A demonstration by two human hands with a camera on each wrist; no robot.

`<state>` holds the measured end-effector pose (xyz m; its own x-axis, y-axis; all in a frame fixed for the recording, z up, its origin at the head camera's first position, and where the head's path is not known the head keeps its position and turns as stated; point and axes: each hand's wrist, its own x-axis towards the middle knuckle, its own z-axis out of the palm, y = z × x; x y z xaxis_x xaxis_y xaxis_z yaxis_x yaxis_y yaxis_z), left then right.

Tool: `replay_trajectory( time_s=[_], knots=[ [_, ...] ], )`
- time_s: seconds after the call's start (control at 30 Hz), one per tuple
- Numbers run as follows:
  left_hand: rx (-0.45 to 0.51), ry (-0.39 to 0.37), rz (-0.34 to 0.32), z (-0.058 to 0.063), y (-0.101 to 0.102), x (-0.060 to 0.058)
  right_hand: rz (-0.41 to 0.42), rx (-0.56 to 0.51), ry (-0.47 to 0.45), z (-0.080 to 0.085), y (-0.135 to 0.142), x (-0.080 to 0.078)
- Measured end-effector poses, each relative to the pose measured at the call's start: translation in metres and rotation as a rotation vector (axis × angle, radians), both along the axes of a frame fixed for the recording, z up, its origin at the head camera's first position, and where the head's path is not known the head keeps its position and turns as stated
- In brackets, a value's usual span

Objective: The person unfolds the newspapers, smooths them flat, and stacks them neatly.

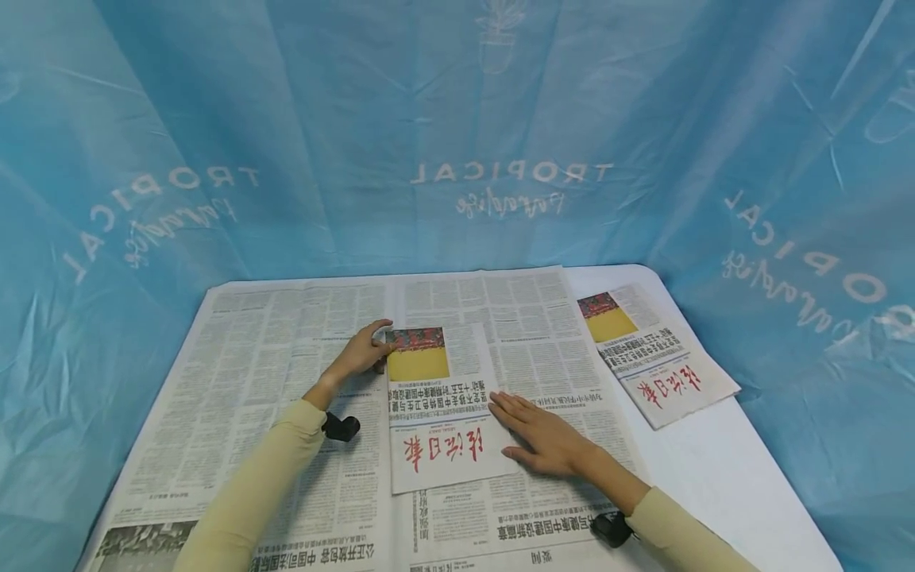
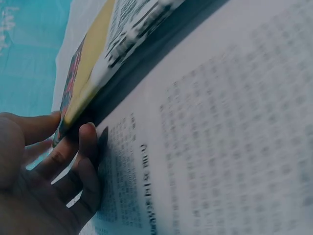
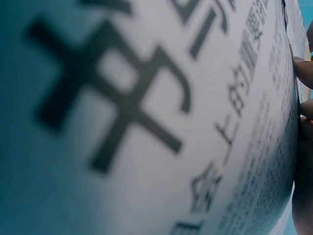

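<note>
A folded newspaper (image 1: 436, 421) with red title characters and a yellow and red picture lies over spread newspaper sheets. At its far left corner is my left hand (image 1: 356, 353). The left wrist view shows the thumb (image 2: 41, 126) on the picture side and fingers behind, pinching the edge of the folded newspaper (image 2: 100, 56), which rises off the sheet there. My right hand (image 1: 546, 438) rests with fingers extended at the right edge of the folded newspaper. Only some fingers (image 3: 307, 108) show at the border of the right wrist view, beside the printed sheet.
Large opened newspaper sheets (image 1: 286, 334) cover much of the white table (image 1: 758, 485). Another folded newspaper (image 1: 661, 361) with the same picture lies at the right. Blue printed curtains (image 1: 357, 119) enclose the back and sides.
</note>
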<state>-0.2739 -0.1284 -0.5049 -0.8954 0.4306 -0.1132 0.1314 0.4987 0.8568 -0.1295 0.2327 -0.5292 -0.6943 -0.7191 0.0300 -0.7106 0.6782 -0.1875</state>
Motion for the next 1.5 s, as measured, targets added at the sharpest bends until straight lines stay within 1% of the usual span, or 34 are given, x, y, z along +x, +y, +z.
replay_trajectory(
  time_s=[0.07,0.17,0.27,0.37,0.43,0.67,0.7,0.83,0.93,1.07,1.23,1.4,1.5],
  knots=[
    [0.006,0.009,-0.019,0.0,-0.001,-0.002,0.001,0.005,0.003,0.0,0.0,0.0],
    [-0.007,0.054,-0.03,0.001,-0.001,-0.003,0.002,0.005,0.004,-0.001,-0.001,0.0],
    [-0.055,0.124,-0.005,0.0,0.0,-0.004,0.001,0.005,0.0,-0.001,-0.001,0.0],
    [-0.092,0.17,0.019,-0.003,0.002,-0.005,-0.004,0.01,-0.006,-0.001,-0.001,0.0],
    [-0.104,0.179,0.031,-0.005,0.004,-0.005,-0.006,0.013,-0.008,-0.001,-0.001,0.0],
    [-0.134,0.162,0.081,-0.006,0.008,-0.004,-0.002,0.018,0.01,-0.002,-0.001,0.0],
    [-0.145,0.168,0.089,-0.006,0.009,-0.004,-0.001,0.017,0.013,-0.002,-0.001,0.0],
    [-0.232,0.238,0.13,-0.006,0.013,-0.005,0.003,0.01,0.023,-0.003,-0.001,0.0],
    [-0.246,0.222,0.134,-0.006,0.018,-0.006,0.004,0.001,0.024,-0.003,-0.001,0.001],
    [-0.19,0.148,0.116,-0.005,0.02,-0.008,-0.005,0.002,0.003,-0.002,-0.001,0.001],
    [-0.118,0.161,0.134,-0.008,0.016,-0.009,-0.015,-0.023,-0.048,0.0,-0.001,0.002],
    [-0.011,0.144,0.153,-0.009,0.01,-0.006,-0.057,-0.129,-0.065,0.002,-0.001,0.001],
    [0.039,0.096,0.184,-0.008,0.009,-0.004,-0.093,-0.22,-0.098,0.003,-0.002,0.0]
  ],
)
